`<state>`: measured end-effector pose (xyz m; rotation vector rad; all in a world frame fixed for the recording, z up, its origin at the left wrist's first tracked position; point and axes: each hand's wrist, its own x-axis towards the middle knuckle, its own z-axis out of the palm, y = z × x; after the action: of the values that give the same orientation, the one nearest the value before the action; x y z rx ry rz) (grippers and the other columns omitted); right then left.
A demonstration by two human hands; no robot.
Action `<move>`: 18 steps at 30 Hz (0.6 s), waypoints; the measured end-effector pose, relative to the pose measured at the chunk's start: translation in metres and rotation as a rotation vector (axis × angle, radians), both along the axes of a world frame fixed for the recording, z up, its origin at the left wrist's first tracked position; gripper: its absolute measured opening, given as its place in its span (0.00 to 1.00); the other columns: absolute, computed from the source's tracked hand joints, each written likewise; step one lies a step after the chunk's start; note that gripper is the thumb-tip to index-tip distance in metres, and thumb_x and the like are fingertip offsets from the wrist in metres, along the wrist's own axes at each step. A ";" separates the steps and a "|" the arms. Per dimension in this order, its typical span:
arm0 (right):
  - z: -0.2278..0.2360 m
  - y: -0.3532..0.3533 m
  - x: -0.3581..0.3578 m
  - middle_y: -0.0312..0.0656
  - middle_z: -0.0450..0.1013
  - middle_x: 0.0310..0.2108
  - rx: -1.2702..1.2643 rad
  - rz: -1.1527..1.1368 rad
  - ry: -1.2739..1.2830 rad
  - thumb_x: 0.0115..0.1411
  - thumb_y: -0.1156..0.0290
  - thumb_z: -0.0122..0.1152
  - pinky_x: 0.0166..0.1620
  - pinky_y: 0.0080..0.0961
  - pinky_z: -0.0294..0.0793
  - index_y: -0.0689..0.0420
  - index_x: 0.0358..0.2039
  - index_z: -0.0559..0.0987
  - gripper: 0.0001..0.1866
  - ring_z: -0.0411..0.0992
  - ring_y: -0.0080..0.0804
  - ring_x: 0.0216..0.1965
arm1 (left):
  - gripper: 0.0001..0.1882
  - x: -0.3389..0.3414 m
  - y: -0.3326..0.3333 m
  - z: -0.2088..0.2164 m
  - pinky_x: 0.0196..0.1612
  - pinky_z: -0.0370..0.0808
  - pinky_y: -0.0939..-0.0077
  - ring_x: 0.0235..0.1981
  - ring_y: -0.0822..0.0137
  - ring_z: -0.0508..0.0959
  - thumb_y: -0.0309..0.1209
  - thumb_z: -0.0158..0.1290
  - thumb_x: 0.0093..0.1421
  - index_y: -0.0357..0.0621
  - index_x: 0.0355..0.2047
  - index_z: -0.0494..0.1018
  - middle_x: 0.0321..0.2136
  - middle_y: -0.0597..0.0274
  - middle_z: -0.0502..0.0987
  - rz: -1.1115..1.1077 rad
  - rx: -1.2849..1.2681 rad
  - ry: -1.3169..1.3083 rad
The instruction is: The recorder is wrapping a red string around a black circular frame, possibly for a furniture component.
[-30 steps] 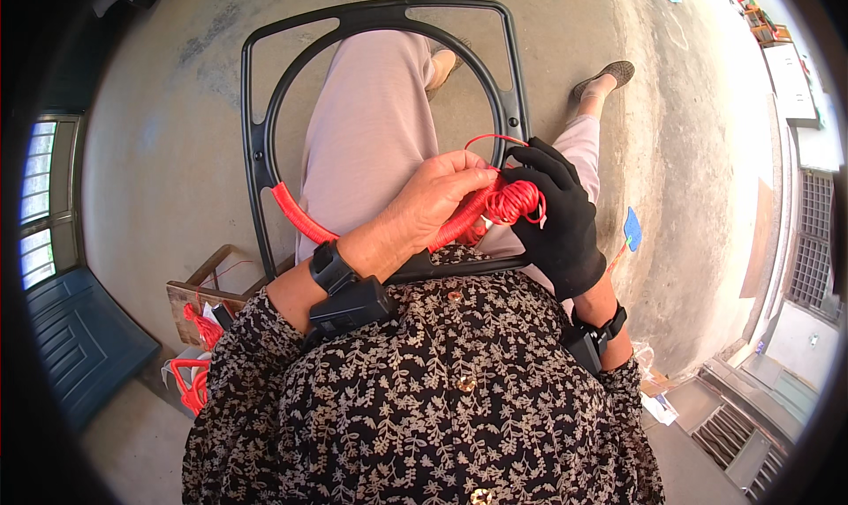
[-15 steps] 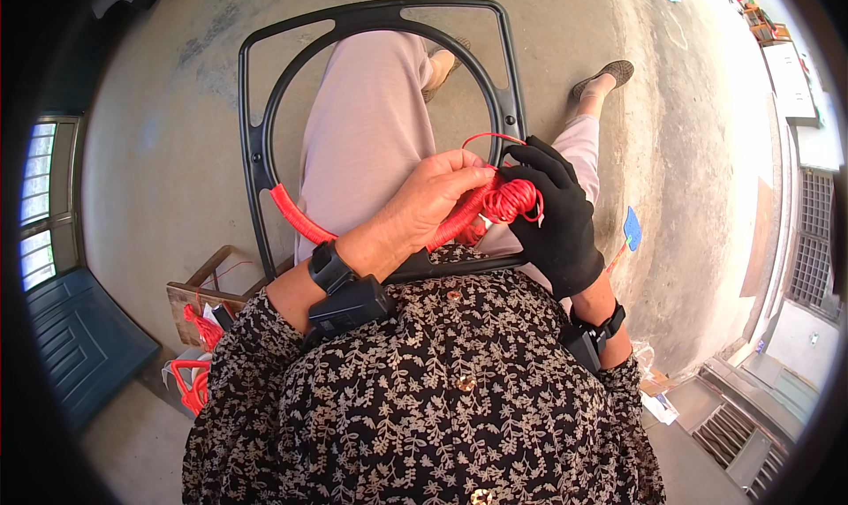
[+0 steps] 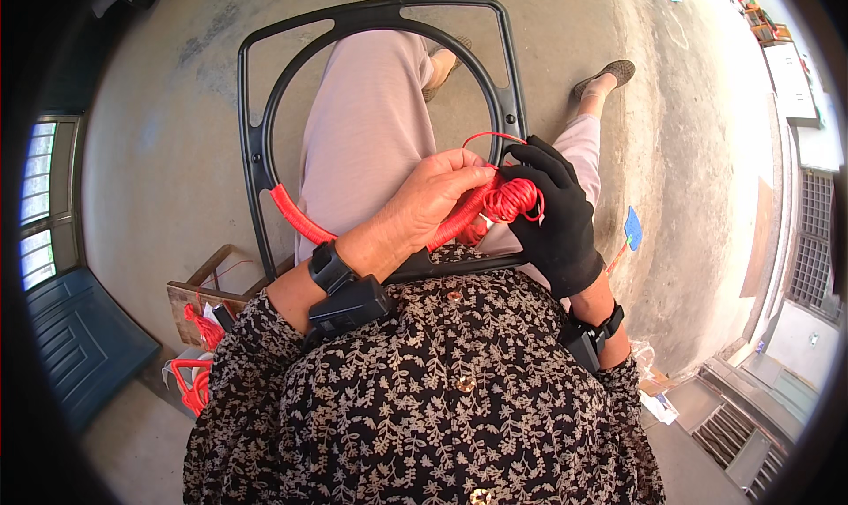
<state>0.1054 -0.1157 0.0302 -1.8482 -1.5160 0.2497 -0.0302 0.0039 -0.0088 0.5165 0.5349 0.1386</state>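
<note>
A black frame [image 3: 257,145] with a round inner ring lies over my lap, one leg under it. Tight turns of red cord [image 3: 297,217] cover the near part of the ring. My bare left hand [image 3: 426,198] pinches the cord and ring at the right end of this wrapping. In a black glove, my right hand [image 3: 558,218] is closed by the same spot, fingers curled round the cord. Against its palm side hangs a coiled bundle of red cord [image 3: 511,199]. One loose strand arches above both hands. The fingertips' exact contact is partly hidden.
To the left stand a small wooden stool [image 3: 190,304] with red cord on it and a dark blue panel [image 3: 84,337]. A blue fly swatter [image 3: 632,229] shows on the right. My shoe [image 3: 609,77] rests on the concrete floor [image 3: 177,152].
</note>
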 end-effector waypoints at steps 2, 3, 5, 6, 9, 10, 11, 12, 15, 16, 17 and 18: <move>0.000 0.000 0.000 0.41 0.72 0.47 -0.002 -0.005 0.004 0.41 0.81 0.64 0.48 0.35 0.73 0.53 0.38 0.78 0.20 0.68 0.44 0.54 | 0.05 0.001 -0.001 0.001 0.30 0.81 0.63 0.28 0.63 0.79 0.26 0.47 0.64 0.35 0.36 0.66 0.32 0.53 0.75 0.005 0.000 -0.007; 0.000 0.000 0.000 0.41 0.72 0.47 -0.005 -0.010 0.007 0.41 0.81 0.64 0.48 0.35 0.73 0.53 0.38 0.78 0.20 0.68 0.44 0.54 | 0.05 0.002 -0.001 0.001 0.30 0.81 0.63 0.28 0.63 0.79 0.26 0.47 0.64 0.35 0.36 0.66 0.32 0.54 0.75 0.010 -0.001 -0.014; 0.000 0.000 0.000 0.41 0.73 0.47 -0.007 -0.013 0.011 0.41 0.81 0.63 0.48 0.35 0.73 0.53 0.38 0.78 0.20 0.68 0.44 0.54 | 0.05 0.001 -0.001 0.000 0.30 0.81 0.63 0.28 0.63 0.79 0.26 0.47 0.64 0.35 0.36 0.66 0.32 0.54 0.75 0.011 0.006 -0.013; 0.000 0.000 0.000 0.41 0.73 0.47 -0.010 -0.015 0.013 0.41 0.81 0.63 0.48 0.35 0.73 0.53 0.38 0.78 0.20 0.68 0.44 0.54 | 0.05 0.001 -0.001 -0.001 0.30 0.81 0.63 0.28 0.63 0.79 0.26 0.46 0.64 0.35 0.36 0.66 0.32 0.54 0.75 0.012 0.013 -0.012; -0.001 0.000 0.000 0.41 0.73 0.47 -0.016 -0.022 0.011 0.42 0.81 0.63 0.48 0.35 0.73 0.53 0.38 0.78 0.20 0.68 0.44 0.54 | 0.05 0.002 -0.002 -0.001 0.30 0.81 0.64 0.28 0.63 0.79 0.26 0.46 0.64 0.35 0.36 0.66 0.32 0.53 0.75 0.036 0.014 0.010; -0.001 0.000 0.000 0.41 0.73 0.47 -0.015 -0.022 0.012 0.42 0.81 0.63 0.48 0.35 0.73 0.53 0.38 0.78 0.20 0.68 0.44 0.54 | 0.05 0.002 -0.001 -0.001 0.30 0.81 0.64 0.28 0.63 0.79 0.26 0.46 0.64 0.35 0.36 0.66 0.32 0.53 0.75 0.036 0.014 0.011; -0.001 0.000 -0.001 0.41 0.73 0.47 -0.010 -0.021 0.011 0.42 0.81 0.63 0.49 0.35 0.73 0.53 0.38 0.78 0.20 0.68 0.44 0.54 | 0.06 0.001 -0.001 -0.002 0.30 0.81 0.64 0.28 0.63 0.79 0.26 0.47 0.64 0.35 0.36 0.66 0.32 0.53 0.75 0.027 0.013 0.011; -0.001 0.000 -0.001 0.41 0.73 0.47 -0.005 -0.020 0.010 0.42 0.81 0.63 0.49 0.35 0.73 0.53 0.38 0.78 0.20 0.68 0.44 0.54 | 0.06 0.001 0.000 -0.002 0.30 0.81 0.64 0.28 0.63 0.79 0.26 0.47 0.64 0.35 0.36 0.66 0.32 0.53 0.75 0.019 0.011 0.011; -0.002 0.000 0.000 0.41 0.73 0.47 -0.012 -0.022 0.013 0.41 0.81 0.63 0.49 0.35 0.73 0.52 0.38 0.78 0.20 0.68 0.44 0.54 | 0.06 0.000 0.000 -0.001 0.31 0.81 0.64 0.29 0.63 0.79 0.26 0.47 0.64 0.34 0.37 0.66 0.33 0.53 0.75 -0.003 0.015 0.001; -0.002 0.000 -0.001 0.41 0.73 0.47 -0.012 -0.021 0.014 0.41 0.81 0.63 0.49 0.35 0.73 0.52 0.38 0.78 0.20 0.68 0.44 0.54 | 0.06 0.000 0.001 -0.001 0.31 0.81 0.64 0.29 0.63 0.79 0.26 0.47 0.64 0.34 0.37 0.66 0.33 0.53 0.75 -0.003 0.015 0.001; -0.002 0.000 -0.001 0.41 0.72 0.48 -0.014 -0.021 0.012 0.41 0.81 0.64 0.49 0.35 0.73 0.52 0.38 0.78 0.20 0.68 0.44 0.54 | 0.06 -0.001 0.001 -0.001 0.31 0.81 0.64 0.29 0.63 0.79 0.26 0.47 0.64 0.34 0.37 0.66 0.33 0.53 0.75 -0.006 0.001 -0.002; -0.002 0.000 -0.001 0.41 0.72 0.48 -0.016 -0.021 0.010 0.41 0.81 0.64 0.49 0.35 0.73 0.52 0.38 0.78 0.20 0.68 0.44 0.54 | 0.06 -0.001 0.001 -0.002 0.31 0.81 0.64 0.29 0.62 0.79 0.26 0.47 0.64 0.34 0.37 0.66 0.33 0.53 0.75 -0.009 -0.012 -0.006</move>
<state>0.1046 -0.1158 0.0277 -1.8721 -1.4908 0.2614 -0.0309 0.0047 -0.0104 0.5067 0.5275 0.1283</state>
